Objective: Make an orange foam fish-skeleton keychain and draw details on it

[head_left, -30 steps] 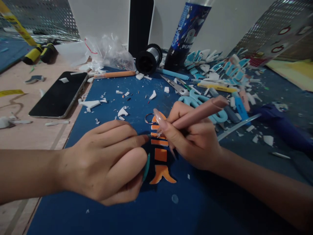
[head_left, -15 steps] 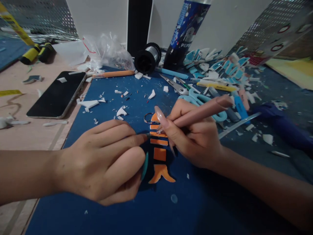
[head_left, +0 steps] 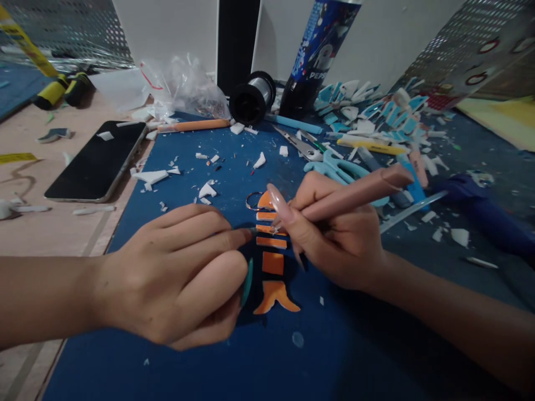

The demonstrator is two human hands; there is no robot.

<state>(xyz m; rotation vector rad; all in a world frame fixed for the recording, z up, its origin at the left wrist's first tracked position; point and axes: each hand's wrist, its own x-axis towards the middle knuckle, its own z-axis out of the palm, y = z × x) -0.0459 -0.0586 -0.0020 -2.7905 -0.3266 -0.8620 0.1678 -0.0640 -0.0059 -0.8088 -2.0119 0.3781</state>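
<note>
My left hand (head_left: pixel 179 273) lies on the blue mat with its fingers curled. One fingertip presses at the left end of an orange strip (head_left: pixel 264 229). In my right hand (head_left: pixel 334 234) is a thick pinkish-brown pen-shaped tool (head_left: pixel 355 195), gripped like a pencil. Its tip comes down on that same strip beside a tiny white bit; the tip's exact shape is too small to tell. Above lies a rounded orange piece (head_left: pixel 264 200) with a thin dark ring (head_left: pixel 247 200) at its left. Below are another orange strip (head_left: pixel 271 243), an orange square (head_left: pixel 273 263) and an orange tail-shaped piece (head_left: pixel 275 297).
Light-blue-handled scissors (head_left: pixel 330 166) lie just beyond my right hand. Behind stand a spool of wire (head_left: pixel 253 99) and a Pepsi bottle (head_left: pixel 317 55). A phone (head_left: pixel 98 161) lies at left, a dark blue tool (head_left: pixel 485 211) at right. White scraps (head_left: pixel 152 177) litter the mat.
My right hand and the pen-shaped tool have shifted slightly to the right, and the tool's tip has slid a little rightward along the strip. My left hand stays in place.
</note>
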